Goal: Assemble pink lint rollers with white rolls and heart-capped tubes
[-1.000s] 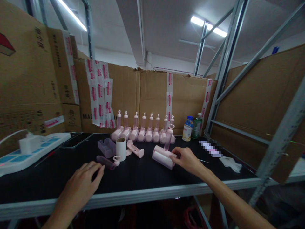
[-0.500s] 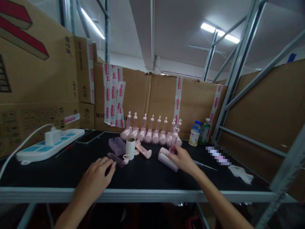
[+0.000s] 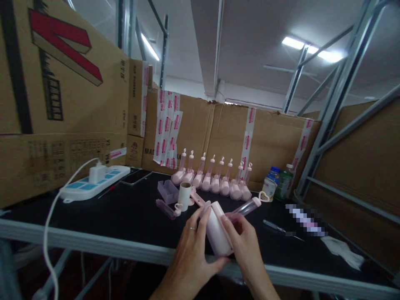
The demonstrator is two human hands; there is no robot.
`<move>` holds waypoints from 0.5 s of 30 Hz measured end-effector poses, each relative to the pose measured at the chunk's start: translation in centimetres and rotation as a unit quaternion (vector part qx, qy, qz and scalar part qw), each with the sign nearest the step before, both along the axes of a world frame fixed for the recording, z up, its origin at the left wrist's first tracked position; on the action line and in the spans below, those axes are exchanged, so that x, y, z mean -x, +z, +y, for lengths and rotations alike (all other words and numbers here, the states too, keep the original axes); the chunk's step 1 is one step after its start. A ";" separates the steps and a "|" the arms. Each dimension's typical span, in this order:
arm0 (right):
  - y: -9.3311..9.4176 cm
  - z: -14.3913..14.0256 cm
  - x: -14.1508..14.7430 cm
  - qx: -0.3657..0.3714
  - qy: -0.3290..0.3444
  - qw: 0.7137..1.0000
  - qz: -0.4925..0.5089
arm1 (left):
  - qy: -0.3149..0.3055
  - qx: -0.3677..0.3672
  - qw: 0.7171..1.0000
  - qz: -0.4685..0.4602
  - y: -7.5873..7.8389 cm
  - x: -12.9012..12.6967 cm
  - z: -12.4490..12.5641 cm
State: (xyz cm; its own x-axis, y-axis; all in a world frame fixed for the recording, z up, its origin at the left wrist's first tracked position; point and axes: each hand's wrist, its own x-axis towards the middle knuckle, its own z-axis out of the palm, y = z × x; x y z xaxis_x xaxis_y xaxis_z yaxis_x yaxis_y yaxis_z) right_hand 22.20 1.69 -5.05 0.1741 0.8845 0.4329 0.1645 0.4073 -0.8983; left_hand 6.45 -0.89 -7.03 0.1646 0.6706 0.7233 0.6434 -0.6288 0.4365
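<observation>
Above the near edge of the black table (image 3: pixel 131 216), both hands close on a pink lint roller (image 3: pixel 217 231). Its white roll points down toward the table edge and its clear pink handle, ending in a heart-shaped loop (image 3: pixel 263 197), slants up and to the right. The left hand (image 3: pixel 192 254) comes up from below with the palm turned inward, a ring on one finger, its thumb and fingers curled against the left side of the roll. The right hand (image 3: pixel 246 246) cups the roll from the right, its fingers bent round the pink cover and the base of the handle.

Behind the roller on the table stands a cardboard tube (image 3: pixel 184 196), upright, with a loose clear handle (image 3: pixel 167 208) lying just to its left and a small purple tray (image 3: pixel 168 191) beyond that. Farther back a row of finished rollers (image 3: pixel 212 183) stands against the cardboard wall (image 3: pixel 268 141). Two bottles (image 3: pixel 276 187) stand to the right of that row. A power strip (image 3: pixel 93 187) lies far to the left.
</observation>
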 end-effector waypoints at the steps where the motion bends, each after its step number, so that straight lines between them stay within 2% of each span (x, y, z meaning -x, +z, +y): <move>1: -0.2 -0.3 0.3 0.004 -0.003 1.000 0.009 | 0.002 -0.002 1.000 -0.001 -0.2 0.0 0.1; 5: -0.5 -0.3 -0.1 0.026 -0.011 0.999 0.046 | 0.015 -0.005 1.000 0.013 -0.9 0.5 0.6; 8: 0.0 0.4 -2.5 0.018 -0.078 0.991 0.107 | 0.031 0.015 0.999 0.012 -0.8 0.8 0.6; 11: 0.9 0.8 -5.5 -0.028 -0.164 0.971 0.174 | 0.030 0.061 0.997 0.021 0.0 0.9 0.2; 15: 1.7 0.0 -7.9 -0.042 -0.182 0.957 0.223 | 0.039 0.128 0.987 0.088 1.6 -0.2 0.2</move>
State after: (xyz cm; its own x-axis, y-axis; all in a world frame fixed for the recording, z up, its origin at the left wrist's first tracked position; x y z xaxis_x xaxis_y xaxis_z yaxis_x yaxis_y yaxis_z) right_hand 30.05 1.68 -3.37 0.6478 0.6960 0.3097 -0.0838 0.4692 -0.8791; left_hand 6.67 -0.72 -5.41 0.2139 0.8436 0.4926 0.7657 -0.4579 0.4517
